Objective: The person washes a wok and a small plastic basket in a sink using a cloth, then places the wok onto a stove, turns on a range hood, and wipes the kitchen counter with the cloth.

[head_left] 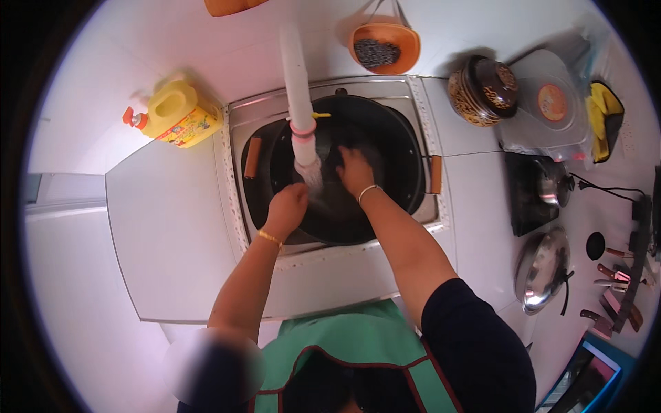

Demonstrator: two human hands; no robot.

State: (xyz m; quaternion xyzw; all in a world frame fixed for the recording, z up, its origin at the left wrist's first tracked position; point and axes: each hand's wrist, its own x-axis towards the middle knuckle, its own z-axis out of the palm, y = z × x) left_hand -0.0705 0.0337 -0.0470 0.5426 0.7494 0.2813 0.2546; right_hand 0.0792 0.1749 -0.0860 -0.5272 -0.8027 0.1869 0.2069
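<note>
A large black wok [396,162] sits in the metal-rimmed sink [237,113]. From a white pipe-like spout [296,82] with a pink band, water [313,180] runs down into it. My right hand [354,172] reaches inside the wok, its fingers apart and close to the dark inner surface. At the wok's near left side is my left hand [288,208], fingers curled closed beside the falling water. Whatever it may be gripping is hidden by the hand. Wooden handles [436,174] show at the left and right of the wok.
A yellow jug with a red pump [182,117] stands back left. An orange holder with a steel scrubber [379,49] hangs on the wall. To the right are a lidded brown pot [482,89], a clear plastic container [547,100], a steel lid [544,270] and wall-hung knives [609,303].
</note>
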